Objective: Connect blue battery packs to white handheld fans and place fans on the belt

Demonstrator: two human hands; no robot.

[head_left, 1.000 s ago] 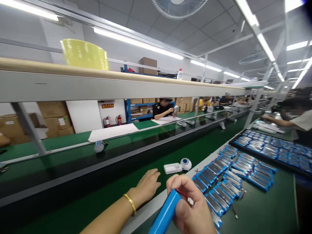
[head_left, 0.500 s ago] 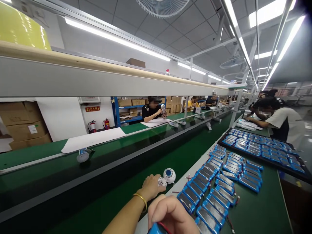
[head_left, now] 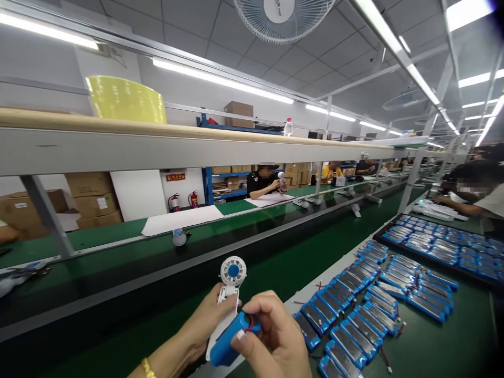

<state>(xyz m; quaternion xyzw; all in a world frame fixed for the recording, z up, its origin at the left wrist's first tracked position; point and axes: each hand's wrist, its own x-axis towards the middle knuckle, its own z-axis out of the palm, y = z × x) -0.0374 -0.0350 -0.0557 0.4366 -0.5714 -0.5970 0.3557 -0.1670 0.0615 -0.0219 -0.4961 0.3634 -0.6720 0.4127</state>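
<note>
My left hand (head_left: 202, 320) is closed around the white body of a small handheld fan (head_left: 233, 272), whose round head with a blue centre points up. In my right hand (head_left: 282, 333) is a blue battery pack (head_left: 227, 344) with red wires and a small white connector, pinched near the wire end. The battery lies tilted in front of the fan's body and hides part of it; whether they touch I cannot tell. To the right, several blue battery packs (head_left: 340, 299) with silvery faces lie in rows on the green bench.
A black tray (head_left: 394, 241) of battery packs sits further back on the right. Across the dark green conveyor (head_left: 299, 262) lies another fan part (head_left: 179, 237). A shelf beam (head_left: 197, 152) spans above the line. Co-workers sit across and to the right.
My left hand has picked up the fan from the conveyor and drawn it close. My right hand has brought the battery up beside it. The view has turned left.
</note>
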